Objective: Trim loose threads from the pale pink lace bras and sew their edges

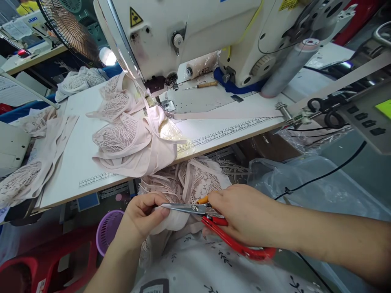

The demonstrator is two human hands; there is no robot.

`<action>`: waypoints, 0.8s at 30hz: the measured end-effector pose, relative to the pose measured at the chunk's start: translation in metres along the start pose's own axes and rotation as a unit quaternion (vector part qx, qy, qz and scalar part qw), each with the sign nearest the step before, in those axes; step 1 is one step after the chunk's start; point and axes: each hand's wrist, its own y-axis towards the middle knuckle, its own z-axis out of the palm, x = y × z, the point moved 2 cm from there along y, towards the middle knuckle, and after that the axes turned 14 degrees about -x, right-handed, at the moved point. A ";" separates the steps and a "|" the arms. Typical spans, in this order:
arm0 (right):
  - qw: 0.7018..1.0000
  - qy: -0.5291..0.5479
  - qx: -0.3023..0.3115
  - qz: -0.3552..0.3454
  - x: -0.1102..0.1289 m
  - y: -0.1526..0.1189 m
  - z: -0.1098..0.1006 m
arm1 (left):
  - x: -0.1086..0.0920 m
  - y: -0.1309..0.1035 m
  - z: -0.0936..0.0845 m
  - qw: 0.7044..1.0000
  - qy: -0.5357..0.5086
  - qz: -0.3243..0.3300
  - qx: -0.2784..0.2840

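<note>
My right hand (241, 211) is wrapped round a pair of red-handled scissors (232, 240) above my lap. Something orange and rod-like (202, 200) pokes out beside its fingers; its kind is unclear. The blades point left, their tips at the fingers of my left hand (139, 219). Pinched between that thumb and forefinger is the edge of a pale fabric piece (172, 221). Beside and below it hangs pale pink lace bra material (203, 179), spilling from the table edge. Whether the blades are closed on cloth cannot be made out.
A sewing machine (195, 24) stands on the white table (214, 136), with sewn lace bras (128, 142) at its needle. A pale strip (226, 115) runs in from the right. Around are a fan (69, 30), a purple basket (108, 230), a red stool (61, 248) and a plastic bin (320, 179).
</note>
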 end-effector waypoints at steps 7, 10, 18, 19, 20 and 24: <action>1.000 -0.011 0.005 0.002 -0.002 0.003 0.007 | 0.002 0.000 -0.001 1.000 -0.003 0.007 0.002; 1.000 -0.002 0.007 0.004 -0.005 0.004 0.007 | 0.003 -0.001 -0.002 1.000 -0.007 0.002 -0.014; 0.990 0.102 -0.081 0.049 -0.012 0.007 -0.009 | 0.001 -0.001 -0.008 0.999 0.028 0.032 0.002; 0.989 0.110 -0.087 0.045 -0.010 0.008 -0.010 | 0.001 -0.002 -0.008 0.999 0.027 0.035 -0.004; 0.989 0.114 -0.089 0.034 -0.008 0.008 -0.010 | 0.000 -0.002 -0.009 0.999 0.030 0.037 -0.005; 0.991 0.096 -0.087 -0.014 -0.002 0.011 -0.005 | -0.001 -0.004 -0.009 0.997 0.055 0.051 0.016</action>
